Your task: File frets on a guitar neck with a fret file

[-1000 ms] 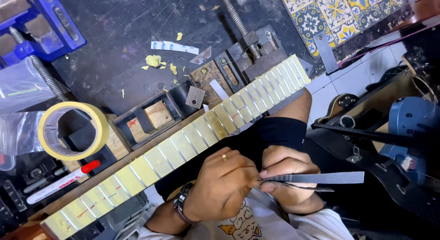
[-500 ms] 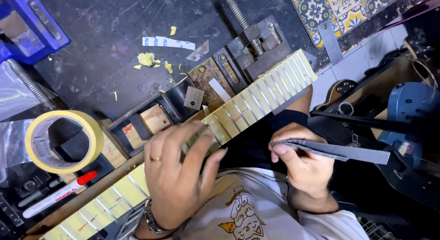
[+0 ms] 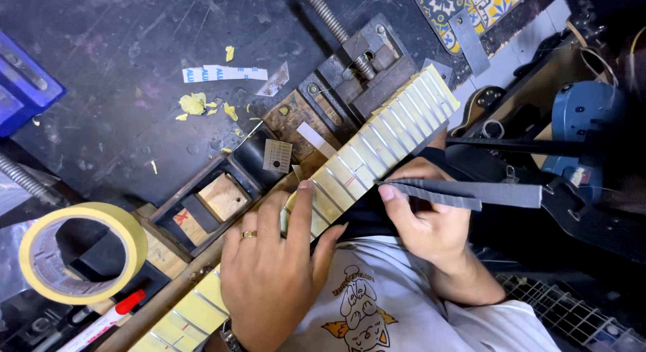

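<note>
A guitar neck with a fretboard [image 3: 377, 147] covered in yellow masking tape between its metal frets lies diagonally over a dark bench. My left hand [image 3: 279, 268], wearing a ring and a wristwatch, rests flat on the middle of the fretboard with fingers spread. My right hand [image 3: 420, 221] grips a flat grey metal file [image 3: 471, 192], its tip touching the edge of the fretboard near a fret with a red mark.
A roll of yellow masking tape [image 3: 77, 251] lies at the left, with a red-capped marker [image 3: 101, 322] below it. A metal vise [image 3: 360, 69] holds the far end. Wooden blocks [image 3: 215, 201], tape scraps [image 3: 195, 103] and a blue tool [image 3: 585, 116] surround the neck.
My left hand left the file it was pinching and laid itself flat on the fretboard. My right hand brought the file's tip up to the fretboard's edge. The view shifted slightly.
</note>
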